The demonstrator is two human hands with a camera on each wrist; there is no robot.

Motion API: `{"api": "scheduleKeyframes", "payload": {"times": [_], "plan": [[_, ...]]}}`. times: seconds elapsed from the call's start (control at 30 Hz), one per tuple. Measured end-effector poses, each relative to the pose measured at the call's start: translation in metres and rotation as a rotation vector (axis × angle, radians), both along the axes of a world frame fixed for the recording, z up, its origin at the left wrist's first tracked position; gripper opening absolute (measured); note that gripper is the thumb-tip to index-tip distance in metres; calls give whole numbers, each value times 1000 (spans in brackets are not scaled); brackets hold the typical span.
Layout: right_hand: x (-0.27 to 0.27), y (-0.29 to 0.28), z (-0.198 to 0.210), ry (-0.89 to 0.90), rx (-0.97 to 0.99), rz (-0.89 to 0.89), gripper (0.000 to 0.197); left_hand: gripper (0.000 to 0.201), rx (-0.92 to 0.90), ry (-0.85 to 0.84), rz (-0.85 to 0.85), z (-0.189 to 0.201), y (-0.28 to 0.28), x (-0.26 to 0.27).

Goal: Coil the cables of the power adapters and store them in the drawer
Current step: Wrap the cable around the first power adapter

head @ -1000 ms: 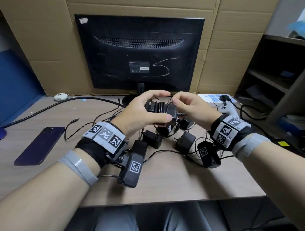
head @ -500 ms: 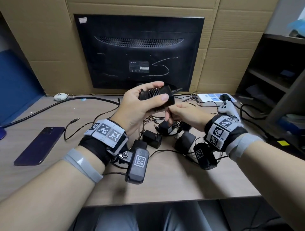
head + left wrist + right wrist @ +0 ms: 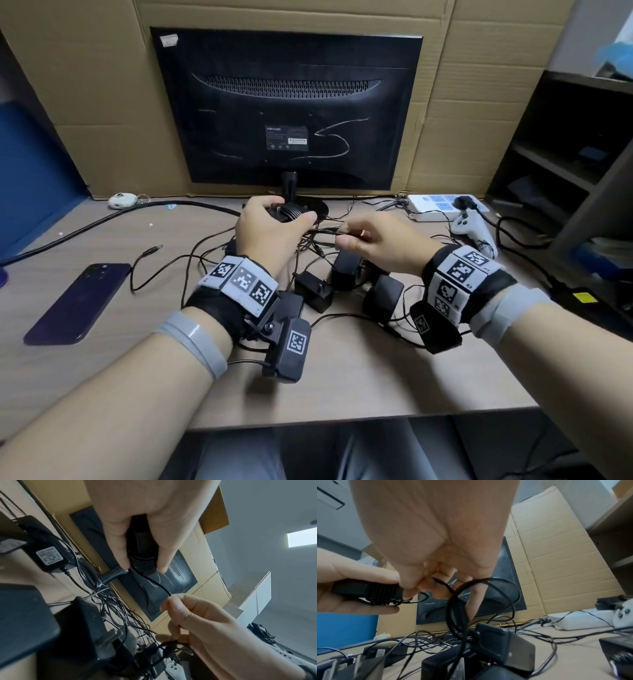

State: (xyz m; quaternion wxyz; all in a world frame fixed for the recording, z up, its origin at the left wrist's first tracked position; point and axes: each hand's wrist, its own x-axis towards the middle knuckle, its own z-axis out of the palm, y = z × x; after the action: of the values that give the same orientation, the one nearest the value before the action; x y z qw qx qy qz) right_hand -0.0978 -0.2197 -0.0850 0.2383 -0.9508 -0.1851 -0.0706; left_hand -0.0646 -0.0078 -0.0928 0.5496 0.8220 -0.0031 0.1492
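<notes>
My left hand (image 3: 270, 222) grips a black power adapter (image 3: 289, 213) with cable turns wound round it, held over the back of the desk by the monitor foot. In the left wrist view the adapter (image 3: 143, 555) sits between thumb and fingers. My right hand (image 3: 363, 236) pinches its thin black cable (image 3: 330, 232) just right of it, and loose loops of cable (image 3: 458, 609) hang from the fingers. Several other black adapters (image 3: 313, 291) lie in a tangle of thin wires between my wrists. No drawer shows.
The back of a black monitor (image 3: 287, 106) stands against cardboard. A dark phone (image 3: 80, 303) lies at the left, a thick black cable (image 3: 102, 221) beyond it. A white power strip (image 3: 442, 205) and a white game controller (image 3: 474, 231) sit at the right, near dark shelves (image 3: 561, 164).
My left hand lifted the adapter, then carried it down and away toward the monitor foot. My right hand moved from beneath the adapter out to its right, drawing the cable along.
</notes>
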Motion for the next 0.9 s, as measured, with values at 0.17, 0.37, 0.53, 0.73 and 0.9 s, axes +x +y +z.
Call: {"api": "scheduleKeyframes", "payload": {"times": [0.17,0.37,0.53,0.73,0.9], "plan": [[4,-5,6,-86,94,-18,14,62,130,-1,-205,-3,8,1],[2,-3,8,-190,190,62,5,63,226,-26,-385,-2,1,-8],[1,-5,13,-190,253,40,7,55,220,-48,-367,-1,-4,-10],[1,-14,8,36,159,-98,25,47,148,-52,-120,1,12,1],[-4,1,7,195,-79,-106,15,48,117,-53,-45,-2,17,2]]}}
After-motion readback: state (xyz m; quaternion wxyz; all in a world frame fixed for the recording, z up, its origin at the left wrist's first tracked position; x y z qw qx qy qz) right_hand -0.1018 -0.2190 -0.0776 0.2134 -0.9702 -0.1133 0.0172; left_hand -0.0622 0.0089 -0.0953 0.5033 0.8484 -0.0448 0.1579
